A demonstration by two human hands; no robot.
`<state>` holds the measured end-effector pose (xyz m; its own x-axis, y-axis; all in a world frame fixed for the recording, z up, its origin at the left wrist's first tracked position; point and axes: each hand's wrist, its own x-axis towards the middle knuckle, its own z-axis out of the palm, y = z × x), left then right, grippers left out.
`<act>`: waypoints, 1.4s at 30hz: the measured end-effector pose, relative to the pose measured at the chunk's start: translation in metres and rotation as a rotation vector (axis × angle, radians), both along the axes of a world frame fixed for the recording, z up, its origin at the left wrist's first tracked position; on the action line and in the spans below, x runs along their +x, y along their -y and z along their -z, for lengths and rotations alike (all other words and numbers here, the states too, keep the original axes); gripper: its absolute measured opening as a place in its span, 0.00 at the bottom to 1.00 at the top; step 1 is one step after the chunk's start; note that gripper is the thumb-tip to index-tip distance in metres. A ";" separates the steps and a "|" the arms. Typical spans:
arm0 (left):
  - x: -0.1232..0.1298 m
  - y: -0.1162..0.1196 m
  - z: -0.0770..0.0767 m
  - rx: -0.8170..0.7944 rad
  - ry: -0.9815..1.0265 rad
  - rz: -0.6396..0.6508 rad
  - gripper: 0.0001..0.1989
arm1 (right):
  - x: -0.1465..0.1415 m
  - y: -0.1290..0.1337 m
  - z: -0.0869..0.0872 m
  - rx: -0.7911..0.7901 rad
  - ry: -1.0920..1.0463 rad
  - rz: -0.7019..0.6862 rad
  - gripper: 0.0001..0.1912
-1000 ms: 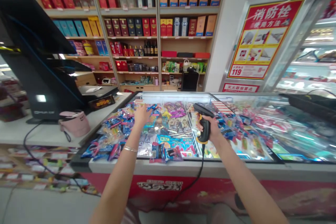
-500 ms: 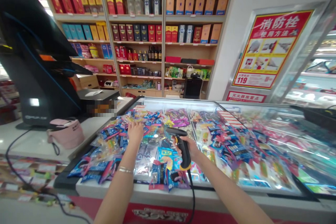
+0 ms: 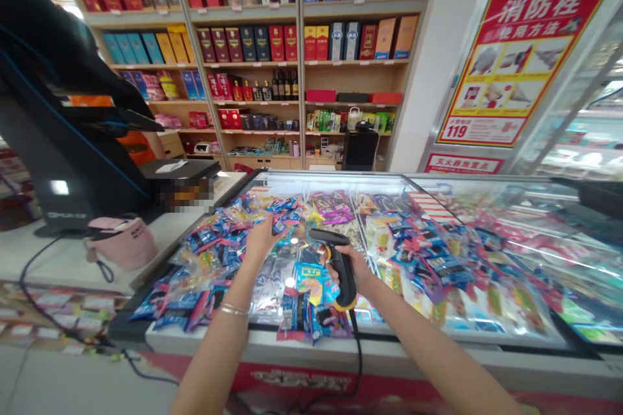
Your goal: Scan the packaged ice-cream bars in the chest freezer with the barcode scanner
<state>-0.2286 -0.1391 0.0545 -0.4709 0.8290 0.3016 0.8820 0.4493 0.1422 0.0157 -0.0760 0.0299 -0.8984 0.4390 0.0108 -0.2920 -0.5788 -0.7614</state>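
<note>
My right hand (image 3: 351,267) is closed around the grip of a black and yellow barcode scanner (image 3: 343,269), above the glass freezer top. Its head points left and its cable hangs down over the front edge. My left hand (image 3: 261,238) is closed on a small blue snack packet (image 3: 281,225) at the right edge of a pile of packets (image 3: 214,240). Several blue and pink packets (image 3: 311,318) lie near the front edge, below the scanner. Another heap of packets (image 3: 438,259) is spread out to the right of my right hand.
A black checkout machine (image 3: 63,123) and a pink cup (image 3: 121,243) stand on the white counter (image 3: 29,259) at the left. Behind the freezer (image 3: 389,353) rise shelves of boxes (image 3: 243,65). A red fire-hydrant sign (image 3: 525,58) hangs at the right.
My left hand has moved slightly right and now grips a blue packet. My right hand still holds the scanner in nearly the same place. The view has tilted down a little.
</note>
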 end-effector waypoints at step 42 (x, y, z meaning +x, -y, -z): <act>0.042 -0.010 0.008 0.155 0.124 0.267 0.23 | -0.008 -0.003 0.005 -0.280 -0.041 0.153 0.11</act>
